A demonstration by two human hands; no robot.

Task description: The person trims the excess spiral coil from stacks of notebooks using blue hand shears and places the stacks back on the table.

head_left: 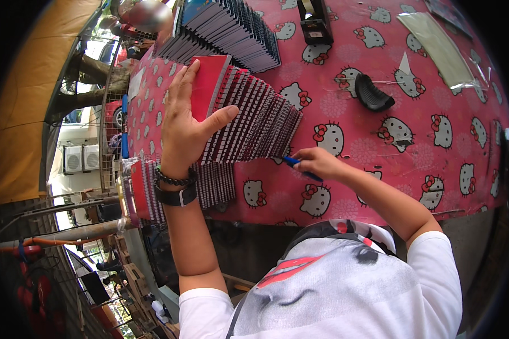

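A tall stack of spiral-bound notebooks [254, 116] with red covers stands on the table, its bound edges turned toward me. My left hand [189, 116] lies against the red top cover, fingers stretched out and thumb spread over the bound edge. Low at the right end of this stack, my right hand [316, 163] grips a slim blue pen-like tool [292, 161]. One end of the tool points at the stack's lower right corner; its exact kind is unclear. Beside my left wrist, partly covered by it, sits another stack of red notebooks [216, 183].
Blue-covered spiral notebooks [232, 34] are stacked at the far side. A black tape dispenser [315, 25], a curved black piece [373, 95] and a clear plastic packet [441, 51] lie on the pink cat-patterned tablecloth [345, 186]. The table's near edge runs before my body.
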